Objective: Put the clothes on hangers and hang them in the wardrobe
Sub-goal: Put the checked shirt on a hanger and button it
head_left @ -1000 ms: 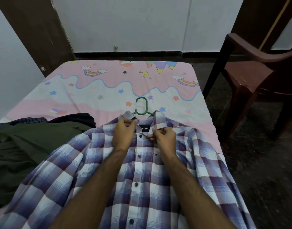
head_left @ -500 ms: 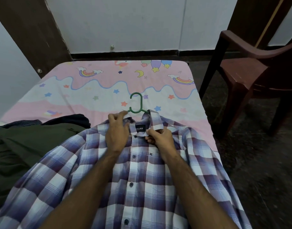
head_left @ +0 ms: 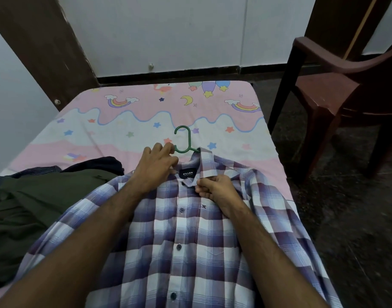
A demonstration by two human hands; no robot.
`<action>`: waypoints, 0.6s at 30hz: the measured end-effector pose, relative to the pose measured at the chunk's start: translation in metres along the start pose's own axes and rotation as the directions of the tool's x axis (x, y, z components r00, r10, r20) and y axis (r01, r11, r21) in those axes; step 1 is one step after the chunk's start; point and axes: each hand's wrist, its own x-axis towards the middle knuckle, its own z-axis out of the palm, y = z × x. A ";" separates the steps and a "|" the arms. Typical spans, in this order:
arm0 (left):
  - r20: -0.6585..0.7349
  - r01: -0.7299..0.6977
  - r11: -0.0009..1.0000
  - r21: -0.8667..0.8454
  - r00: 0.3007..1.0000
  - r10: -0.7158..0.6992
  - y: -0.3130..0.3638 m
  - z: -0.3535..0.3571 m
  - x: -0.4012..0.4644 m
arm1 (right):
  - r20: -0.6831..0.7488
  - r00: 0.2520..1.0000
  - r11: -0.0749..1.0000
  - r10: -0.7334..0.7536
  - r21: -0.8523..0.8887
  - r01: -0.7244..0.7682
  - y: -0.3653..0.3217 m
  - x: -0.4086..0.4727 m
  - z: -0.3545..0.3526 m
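At the collar, left hand (head_left: 156,166) now gripping green hanger (head_left: 186,142), right hand (head_left: 216,187) still pinching plaid shirt (head_left: 190,241).

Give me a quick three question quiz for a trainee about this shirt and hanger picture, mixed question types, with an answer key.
1. True or false: the green hanger hook pokes out past the collar of the checked shirt.
2. Multiple choice: what does the right hand pinch? A) the hanger hook B) the shirt's front edge just below the collar C) the dark green garment
3. Fill in: the left hand reaches to the base of the hanger's ____.

Key: 1 true; 2 B; 3 hook.
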 end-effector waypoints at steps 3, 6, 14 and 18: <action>0.129 0.110 0.970 -0.215 0.988 -0.083 0.000 -0.005 0.001 | -0.068 0.997 1.000 0.020 -0.021 -0.022 -0.004 -0.002 0.008; 0.255 0.327 0.768 -0.550 0.942 -0.219 0.000 -0.010 0.004 | -0.103 0.994 0.997 0.039 0.076 -0.032 -0.007 -0.005 0.015; 0.398 0.490 0.482 -0.727 0.872 -0.286 -0.004 -0.031 -0.002 | -0.135 0.987 0.927 0.085 0.375 -0.029 -0.004 -0.008 0.025; 0.389 0.484 0.530 -0.697 0.875 -0.287 -0.006 -0.030 -0.005 | -0.091 0.993 0.922 0.072 0.386 -0.031 -0.002 -0.011 0.022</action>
